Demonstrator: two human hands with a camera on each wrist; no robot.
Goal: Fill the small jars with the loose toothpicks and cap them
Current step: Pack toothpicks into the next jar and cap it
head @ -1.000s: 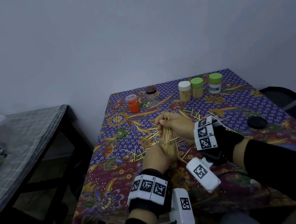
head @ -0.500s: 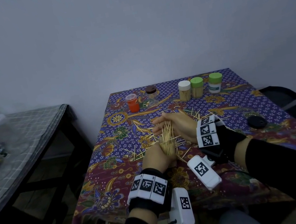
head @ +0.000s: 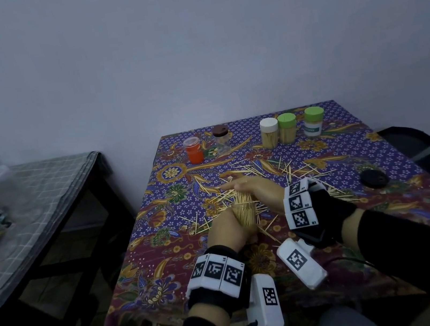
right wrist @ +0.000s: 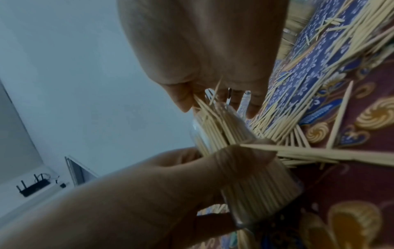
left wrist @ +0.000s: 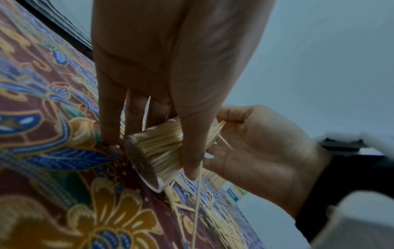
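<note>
Covering your table, the patterned cloth (head: 318,234) carries everything, with a second, check-covered table (head: 44,195) standing off to your left. Along the far edge stand five capped jars: an orange jar (head: 193,150), a brown-lidded jar (head: 222,139), a white-lidded jar (head: 270,133), a green-lidded jar (head: 288,128) and a labelled green-lidded jar (head: 313,121). A black round lid (head: 373,178) lies on the cloth well to your right.

Your left hand (head: 229,232) wraps its fingers and thumb round a clear small jar (left wrist: 158,151), packed with toothpicks and tilted, its base low near the cloth in the left wrist view. Your right hand (head: 257,188) sits at the jar's mouth with its fingers curled down over the tips of the toothpick bundle (head: 243,209) that sticks out; in the right wrist view the thumb and fingers pinch those tips.

Loose toothpicks (head: 291,170) lie scattered on the cloth around and beyond both hands, some touching the jar's side.
</note>
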